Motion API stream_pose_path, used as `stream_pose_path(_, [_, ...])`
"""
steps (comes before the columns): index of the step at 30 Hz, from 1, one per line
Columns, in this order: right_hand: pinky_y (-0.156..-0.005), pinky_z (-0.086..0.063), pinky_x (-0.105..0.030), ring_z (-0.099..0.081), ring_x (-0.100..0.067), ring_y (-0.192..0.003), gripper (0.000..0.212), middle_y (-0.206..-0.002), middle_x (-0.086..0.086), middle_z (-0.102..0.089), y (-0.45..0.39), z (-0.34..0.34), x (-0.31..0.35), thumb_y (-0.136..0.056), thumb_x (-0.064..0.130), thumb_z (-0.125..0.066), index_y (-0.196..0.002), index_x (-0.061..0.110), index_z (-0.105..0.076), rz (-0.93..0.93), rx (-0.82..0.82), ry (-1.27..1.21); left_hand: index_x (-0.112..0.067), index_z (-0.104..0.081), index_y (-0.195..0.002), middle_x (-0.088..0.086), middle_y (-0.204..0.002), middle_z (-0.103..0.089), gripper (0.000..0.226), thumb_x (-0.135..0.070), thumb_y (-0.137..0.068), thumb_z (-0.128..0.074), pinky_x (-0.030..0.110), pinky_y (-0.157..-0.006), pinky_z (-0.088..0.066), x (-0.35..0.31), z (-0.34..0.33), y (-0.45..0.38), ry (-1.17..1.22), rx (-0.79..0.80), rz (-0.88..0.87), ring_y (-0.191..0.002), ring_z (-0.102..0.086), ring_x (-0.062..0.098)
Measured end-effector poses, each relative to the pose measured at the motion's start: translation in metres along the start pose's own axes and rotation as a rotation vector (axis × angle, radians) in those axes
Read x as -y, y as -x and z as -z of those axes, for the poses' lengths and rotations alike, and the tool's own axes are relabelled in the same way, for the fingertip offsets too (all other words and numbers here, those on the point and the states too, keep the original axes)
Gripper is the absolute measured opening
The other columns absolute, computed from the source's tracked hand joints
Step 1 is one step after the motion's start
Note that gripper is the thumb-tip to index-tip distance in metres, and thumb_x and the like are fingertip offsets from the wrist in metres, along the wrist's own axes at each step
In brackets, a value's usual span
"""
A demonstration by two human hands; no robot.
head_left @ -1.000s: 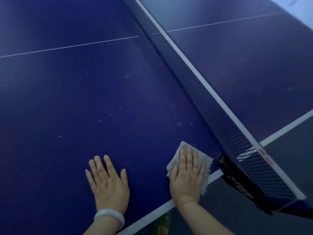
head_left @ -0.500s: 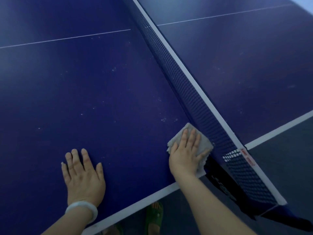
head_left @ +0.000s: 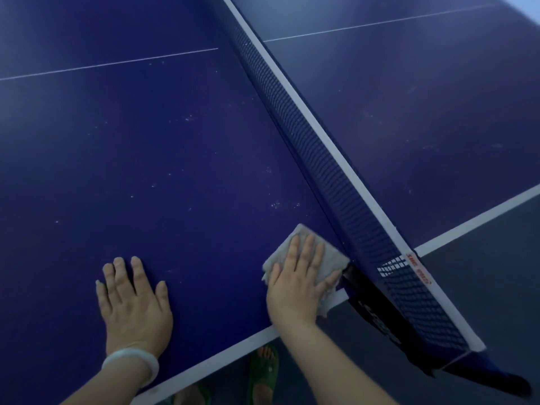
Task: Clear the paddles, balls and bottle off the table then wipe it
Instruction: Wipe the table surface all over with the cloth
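The table point(head_left: 181, 135) fills most of the frame, a dark blue top with a thin white centre line running from the left edge up toward the net, and a broad white edge stripe slanting from the bottom centre up to the right. Small pale specks dot the blue surface in the middle of the frame.

At lower left the left hand point(head_left: 133, 305) lies flat on the top, palm down, fingers straight and slightly spread, grasping nothing. A pale bangle point(head_left: 131, 365) circles its wrist, just inside the table's edge.

At the bottom centre, below the edge stripe, a foot in a green sandal point(head_left: 263, 375) stands on the dark floor; part of a second sandal shows to its left.

Right of centre in the lower half, the right hand point(head_left: 295, 285) presses a grey cloth point(head_left: 330, 258) flat against the top, fingers extended over it and not curled round it. The cloth lies at the table's near edge, its right corner just beside the foot of the net, its lower corner reaching over the white stripe.

The net point(head_left: 330, 171) crosses the frame from top centre down to lower right, dark mesh with a white top band bearing small red lettering near its end. A black clamp point(head_left: 377, 311) holds it at the table's edge. Beyond the net, the far half of the table occupies the upper right.
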State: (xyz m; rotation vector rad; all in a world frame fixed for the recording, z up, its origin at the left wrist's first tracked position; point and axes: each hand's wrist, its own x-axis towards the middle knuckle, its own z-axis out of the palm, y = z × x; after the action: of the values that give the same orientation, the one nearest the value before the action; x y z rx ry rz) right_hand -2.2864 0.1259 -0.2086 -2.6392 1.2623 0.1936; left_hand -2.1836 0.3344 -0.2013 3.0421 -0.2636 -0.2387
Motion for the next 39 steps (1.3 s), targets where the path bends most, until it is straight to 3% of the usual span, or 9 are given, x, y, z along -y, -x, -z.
stream_pose_path(3, [-0.109,0.001,-0.075,0.003,-0.034,-0.15,0.071,-0.164,-0.013,0.004,0.018,-0.004,0.001,-0.095,0.047,-0.008,-0.156,0.011,-0.001,0.086,0.022,0.009,-0.007,-0.007,-0.155,0.018,-0.162,0.0,0.07,-0.044,-0.096,-0.013,0.045,-0.122,0.007,0.001,0.001,-0.001,0.005,0.01,0.004,-0.15,0.006,0.029])
stream_pose_path(7, [-0.108,0.005,-0.074,0.023,-0.03,-0.147,0.067,-0.16,-0.009,0.025,-0.03,0.007,-0.012,-0.094,0.049,0.002,-0.15,0.019,0.025,0.063,0.034,0.061,-0.008,-0.003,-0.156,0.016,-0.162,0.004,0.069,-0.044,-0.097,-0.013,0.044,-0.122,0.009,0.0,0.002,-0.001,0.002,0.011,0.016,-0.15,0.01,0.028])
stream_pose_path(11, [-0.109,0.005,-0.073,0.023,-0.028,-0.147,0.068,-0.161,-0.008,0.024,-0.065,0.019,0.001,-0.1,0.046,-0.012,-0.152,0.019,0.021,-0.022,0.018,0.004,-0.008,-0.004,-0.155,0.017,-0.162,0.003,0.071,-0.045,-0.096,-0.011,0.044,-0.122,0.01,-0.001,0.003,0.0,0.007,0.012,0.004,-0.15,0.009,0.028])
stream_pose_path(16, [-0.115,-0.005,-0.067,0.008,-0.019,-0.151,0.064,-0.165,0.0,0.005,-0.023,0.008,-0.019,-0.1,0.043,-0.021,-0.157,0.021,-0.004,0.668,0.051,0.078,-0.006,-0.006,-0.155,0.019,-0.162,0.0,0.071,-0.044,-0.095,-0.012,0.045,-0.122,0.008,0.001,0.002,-0.001,0.003,0.0,-0.005,-0.15,0.008,0.029])
stream_pose_path(18, [-0.116,-0.004,-0.064,0.012,-0.013,-0.15,0.063,-0.164,0.005,0.009,-0.038,0.013,-0.037,-0.099,0.045,-0.016,-0.157,0.025,0.001,0.702,0.091,0.095,-0.006,-0.006,-0.155,0.019,-0.162,-0.001,0.071,-0.044,-0.096,-0.014,0.045,-0.122,0.007,0.001,0.001,-0.001,0.0,0.002,-0.006,-0.15,0.008,0.029])
stream_pose_path(23, [-0.115,0.017,-0.058,0.029,-0.011,-0.145,0.066,-0.158,0.006,0.028,-0.09,0.025,-0.012,-0.098,0.045,-0.012,-0.152,0.027,0.02,0.377,0.09,0.106,-0.006,-0.006,-0.155,0.018,-0.162,0.0,0.073,-0.046,-0.094,-0.009,0.047,-0.122,0.005,0.001,-0.002,-0.003,-0.011,-0.009,-0.009,-0.15,0.009,0.029])
stream_pose_path(29, [-0.116,0.021,-0.051,0.021,-0.007,-0.147,0.066,-0.163,0.01,0.013,-0.058,0.014,0.013,-0.097,0.048,-0.019,-0.156,0.029,0.004,0.925,0.163,0.123,-0.005,-0.01,-0.154,0.02,-0.162,-0.007,0.069,-0.043,-0.096,-0.006,0.046,-0.122,0.004,0.002,-0.004,-0.003,-0.012,-0.043,-0.019,-0.151,0.003,0.03])
stream_pose_path(36, [-0.117,0.014,-0.056,0.029,-0.008,-0.144,0.062,-0.16,0.008,0.025,-0.141,0.037,-0.007,-0.1,0.045,-0.01,-0.151,0.029,0.021,0.397,0.108,0.131,-0.005,-0.01,-0.153,0.019,-0.162,-0.006,0.067,-0.043,-0.098,-0.005,0.048,-0.123,0.001,0.004,-0.009,-0.005,-0.026,-0.046,-0.021,-0.151,0.004,0.029])
stream_pose_path(39, [-0.116,0.015,-0.058,0.028,-0.012,-0.145,0.064,-0.159,0.005,0.026,-0.133,0.03,0.03,-0.099,0.043,-0.011,-0.152,0.026,0.02,0.413,0.083,0.072,-0.002,-0.018,-0.152,0.021,-0.16,-0.014,0.073,-0.046,-0.095,-0.006,0.049,-0.122,-0.004,0.003,-0.007,-0.004,-0.029,-0.047,-0.028,-0.15,-0.004,0.032])
